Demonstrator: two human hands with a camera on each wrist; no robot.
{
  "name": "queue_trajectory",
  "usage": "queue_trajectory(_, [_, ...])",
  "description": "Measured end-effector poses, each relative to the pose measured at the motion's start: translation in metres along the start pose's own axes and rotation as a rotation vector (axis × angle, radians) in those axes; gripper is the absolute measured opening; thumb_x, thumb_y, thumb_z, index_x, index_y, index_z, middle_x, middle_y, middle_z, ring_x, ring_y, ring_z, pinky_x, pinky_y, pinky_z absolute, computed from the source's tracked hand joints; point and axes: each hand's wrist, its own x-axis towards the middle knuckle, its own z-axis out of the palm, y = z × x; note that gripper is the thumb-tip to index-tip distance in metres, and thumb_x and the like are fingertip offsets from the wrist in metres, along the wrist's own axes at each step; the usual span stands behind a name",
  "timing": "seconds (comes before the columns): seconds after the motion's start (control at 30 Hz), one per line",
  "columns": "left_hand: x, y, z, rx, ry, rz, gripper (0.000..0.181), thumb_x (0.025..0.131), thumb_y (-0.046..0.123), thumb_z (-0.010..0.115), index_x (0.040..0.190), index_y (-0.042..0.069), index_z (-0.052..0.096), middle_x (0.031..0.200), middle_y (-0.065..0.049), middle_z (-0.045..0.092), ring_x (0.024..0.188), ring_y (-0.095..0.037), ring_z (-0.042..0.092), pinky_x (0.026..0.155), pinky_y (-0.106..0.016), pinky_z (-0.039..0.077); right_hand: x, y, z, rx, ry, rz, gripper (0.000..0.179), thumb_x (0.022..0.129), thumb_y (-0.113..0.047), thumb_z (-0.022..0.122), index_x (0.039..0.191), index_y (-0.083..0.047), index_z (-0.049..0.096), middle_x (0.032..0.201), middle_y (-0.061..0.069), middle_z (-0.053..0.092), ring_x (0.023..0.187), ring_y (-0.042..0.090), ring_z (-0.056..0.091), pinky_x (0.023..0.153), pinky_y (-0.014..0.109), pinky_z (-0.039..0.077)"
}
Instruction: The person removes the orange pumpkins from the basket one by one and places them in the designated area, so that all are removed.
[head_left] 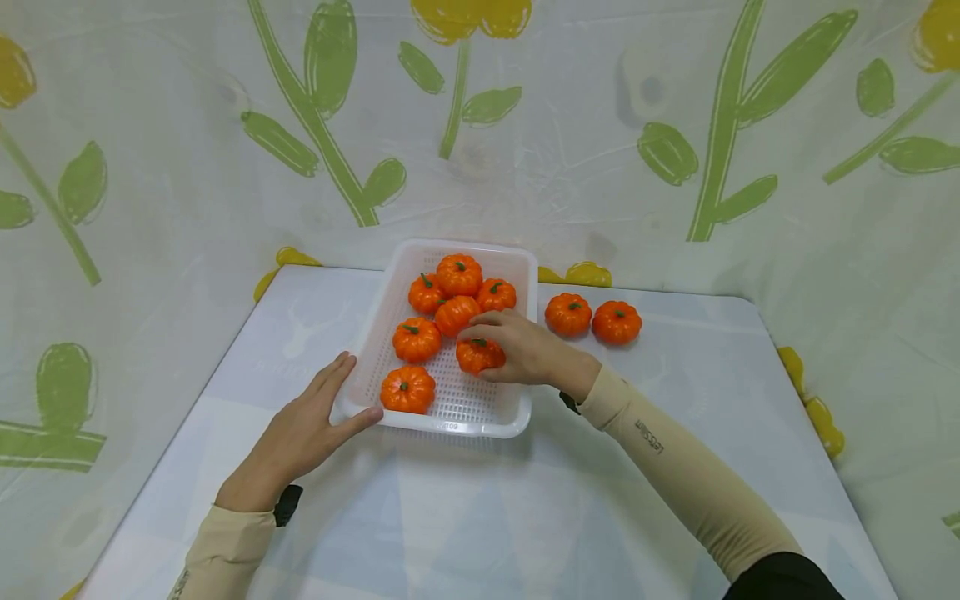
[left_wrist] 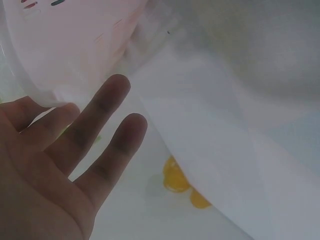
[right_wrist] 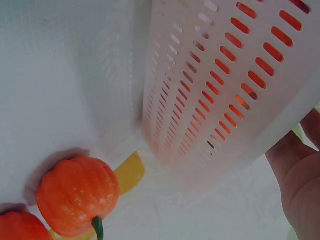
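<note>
A white perforated plastic basket (head_left: 491, 427) holds several small orange pumpkins, among them one pumpkin (head_left: 408, 389) in its near left corner. My right hand (head_left: 531, 348) reaches over the basket's right side, its fingers and thumb around a pumpkin (head_left: 477, 357) inside. In the right wrist view, the basket's slotted wall (right_wrist: 200, 100) hides that pumpkin, and only part of the hand (right_wrist: 305, 175) shows. My left hand (head_left: 303, 433) is at the basket's near left corner, thumb by the front rim, fingers extended along the left side. Its spread fingers appear in the left wrist view.
On the white table (head_left: 450, 517), to the right of the basket, lie two more pumpkins, one (head_left: 567, 315) nearer the basket and another (head_left: 617, 322) beside it. A pale curtain (head_left: 555, 150) with green leaves and yellow flowers hangs behind the table.
</note>
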Motion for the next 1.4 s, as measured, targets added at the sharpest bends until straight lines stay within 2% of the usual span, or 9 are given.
queue_trajectory(0.3, [0.001,-0.001,0.001,-0.003,0.004,0.008,0.101,0.091,0.074,0.054,0.164,0.014,0.016,0.168,-0.01,0.017,0.146,-0.045,0.031,0.11,-0.067,0.033,-0.007,-0.002,-0.008,0.021,0.061,-0.006,0.054,0.084,-0.035,0.084,0.134,-0.026,0.065,0.142,0.003,0.055,0.128,0.025,0.05,0.105,0.044,0.048])
queue_trajectory(0.5, [0.003,0.0,0.001,-0.004,0.001,0.009,0.102,0.091,0.074,0.054,0.164,0.015,0.016,0.169,-0.01,0.017,0.146,-0.045,0.031,0.11,-0.067,0.032,-0.012,0.0,-0.011,0.078,0.115,0.026,0.053,0.084,-0.034,0.084,0.132,-0.023,0.066,0.14,0.006,0.053,0.123,0.023,0.054,0.101,0.04,0.051])
queue_trajectory(0.8, [0.004,0.0,0.001,0.008,-0.005,0.01,0.103,0.09,0.075,0.053,0.164,0.015,0.016,0.169,-0.01,0.017,0.146,-0.046,0.031,0.11,-0.067,0.033,-0.024,0.006,-0.02,0.133,0.236,0.015,0.057,0.086,-0.033,0.082,0.138,-0.02,0.062,0.143,0.009,0.05,0.125,0.027,0.053,0.099,0.043,0.052])
queue_trajectory(1.07, [0.005,0.0,0.001,0.007,-0.008,0.015,0.103,0.09,0.075,0.053,0.164,0.014,0.016,0.168,-0.011,0.017,0.146,-0.046,0.03,0.11,-0.067,0.033,-0.035,0.015,-0.03,0.181,0.307,0.017,0.06,0.088,-0.033,0.081,0.141,-0.019,0.058,0.146,0.01,0.047,0.127,0.028,0.052,0.1,0.048,0.052])
queue_trajectory(1.3, [0.004,0.001,0.0,0.002,-0.012,0.011,0.103,0.091,0.075,0.053,0.164,0.013,0.016,0.168,-0.012,0.017,0.145,-0.046,0.032,0.109,-0.068,0.034,-0.042,0.025,-0.038,0.147,0.394,-0.012,0.059,0.087,-0.03,0.082,0.14,-0.016,0.06,0.144,0.009,0.05,0.128,0.027,0.052,0.097,0.045,0.053])
queue_trajectory(1.4, [0.002,0.001,-0.001,0.001,-0.018,0.001,0.103,0.091,0.075,0.053,0.164,0.013,0.016,0.168,-0.012,0.017,0.145,-0.047,0.032,0.108,-0.068,0.034,-0.045,0.029,-0.041,0.147,0.425,-0.007,0.058,0.086,-0.028,0.083,0.139,-0.015,0.061,0.143,0.01,0.051,0.132,0.028,0.05,0.1,0.047,0.051])
